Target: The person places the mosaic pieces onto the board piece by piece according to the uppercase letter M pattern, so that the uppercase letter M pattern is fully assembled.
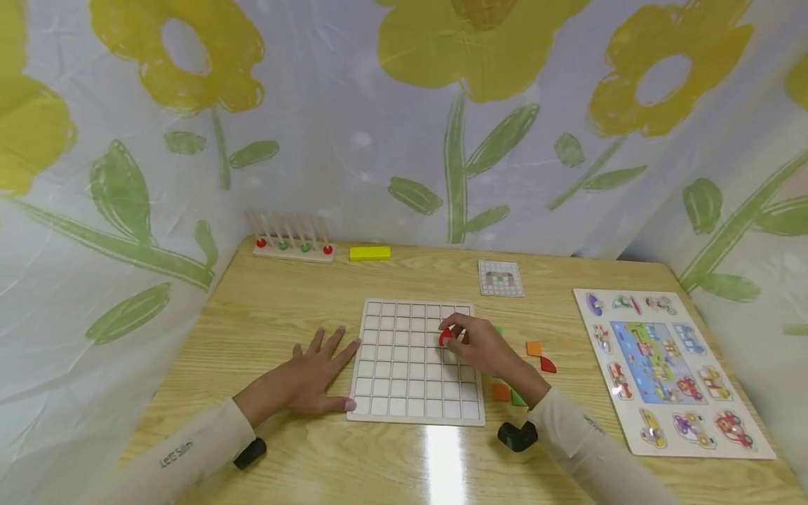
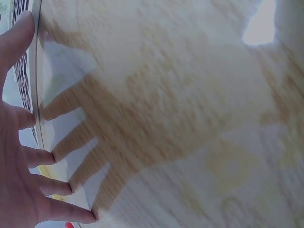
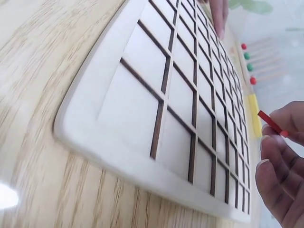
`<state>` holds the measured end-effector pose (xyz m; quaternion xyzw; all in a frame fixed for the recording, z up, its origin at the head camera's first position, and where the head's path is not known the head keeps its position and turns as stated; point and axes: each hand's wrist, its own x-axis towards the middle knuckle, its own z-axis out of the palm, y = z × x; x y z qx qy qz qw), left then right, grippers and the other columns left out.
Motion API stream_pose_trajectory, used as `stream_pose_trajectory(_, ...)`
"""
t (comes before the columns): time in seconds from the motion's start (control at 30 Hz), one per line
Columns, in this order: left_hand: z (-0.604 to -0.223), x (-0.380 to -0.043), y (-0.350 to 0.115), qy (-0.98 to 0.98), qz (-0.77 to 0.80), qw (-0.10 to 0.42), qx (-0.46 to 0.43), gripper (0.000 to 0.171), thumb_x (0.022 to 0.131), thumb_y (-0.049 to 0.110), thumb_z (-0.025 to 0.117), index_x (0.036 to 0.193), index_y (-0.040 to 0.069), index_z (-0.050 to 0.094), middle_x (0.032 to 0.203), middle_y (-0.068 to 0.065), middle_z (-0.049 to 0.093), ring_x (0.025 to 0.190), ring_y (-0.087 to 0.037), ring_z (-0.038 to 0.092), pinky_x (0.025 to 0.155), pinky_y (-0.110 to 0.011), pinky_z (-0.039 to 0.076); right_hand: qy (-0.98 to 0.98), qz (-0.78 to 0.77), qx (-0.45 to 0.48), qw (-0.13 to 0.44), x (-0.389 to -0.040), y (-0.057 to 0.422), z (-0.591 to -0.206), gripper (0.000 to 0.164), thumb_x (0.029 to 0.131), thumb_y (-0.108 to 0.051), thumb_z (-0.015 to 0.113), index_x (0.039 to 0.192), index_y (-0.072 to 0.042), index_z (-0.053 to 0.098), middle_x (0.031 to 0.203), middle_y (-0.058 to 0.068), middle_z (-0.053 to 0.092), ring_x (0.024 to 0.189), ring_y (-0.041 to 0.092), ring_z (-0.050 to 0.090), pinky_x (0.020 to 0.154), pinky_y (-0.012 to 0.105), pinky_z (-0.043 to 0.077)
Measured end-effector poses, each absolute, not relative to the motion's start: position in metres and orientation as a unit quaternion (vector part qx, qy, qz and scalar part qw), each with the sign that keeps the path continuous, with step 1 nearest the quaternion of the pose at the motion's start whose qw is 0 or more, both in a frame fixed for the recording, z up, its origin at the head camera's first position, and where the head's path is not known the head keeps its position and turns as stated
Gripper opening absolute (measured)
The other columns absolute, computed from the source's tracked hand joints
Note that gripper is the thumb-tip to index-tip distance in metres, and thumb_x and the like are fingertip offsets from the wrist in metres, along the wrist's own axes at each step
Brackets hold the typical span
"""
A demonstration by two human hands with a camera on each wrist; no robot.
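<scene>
A white grid board [image 1: 399,386] with many square cells lies on the wooden table. My left hand [image 1: 309,379] rests on the table at the board's left side, fingers spread, thumb and index fingertips touching its edge. Over the board's upper right part, my right hand [image 1: 480,345] pinches a small red tile [image 1: 445,337] between thumb and fingers. In the right wrist view the red tile [image 3: 272,123] shows edge-on, held above the board. Right of the board lie an orange square tile [image 1: 534,348], a red quarter-circle tile [image 1: 548,365], another orange tile [image 1: 501,392] and a green tile [image 1: 517,398], partly hidden by the right arm.
A patterned card [image 1: 501,278] lies behind the board. At the back left stand a peg rack [image 1: 294,254] with red and green beads and a yellow block [image 1: 369,253]. A picture puzzle board [image 1: 672,375] occupies the table's right side. A flowered curtain hangs behind.
</scene>
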<state>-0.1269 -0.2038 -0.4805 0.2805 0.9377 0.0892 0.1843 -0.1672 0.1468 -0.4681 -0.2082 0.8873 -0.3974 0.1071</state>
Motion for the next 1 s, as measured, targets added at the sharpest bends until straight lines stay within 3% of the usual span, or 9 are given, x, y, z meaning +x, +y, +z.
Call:
stream_pose_trajectory(0.43,-0.482,-0.127,-0.204,0.938,0.094,0.187,0.277,0.105,0.086,0.077,0.056,0.163,0.017,0.016,0.167,-0.024,0.008,0.148,-0.059,0.008,0.099,-0.084,0.024,0.882,-0.402,-0.215,0.118,-0.173,0.122,-0.470,0.024,0.094,-0.013,0.070,0.117,-0.006,0.070,0.087,0.000,0.065,0.061,0.010,0.050,0.055,0.022,0.043)
stream_pose_trajectory(1.0,-0.478,-0.126,-0.203,0.938,0.093,0.186,0.278,0.104,0.086,0.075,0.057,0.163,0.016,0.017,0.166,-0.025,0.010,0.147,-0.060,0.011,0.098,-0.084,0.025,0.874,-0.419,-0.206,0.131,-0.183,0.091,-0.474,0.022,0.094,-0.007,0.066,0.115,-0.005,0.071,0.090,0.004,0.070,0.064,0.010,0.054,0.058,0.023,0.045)
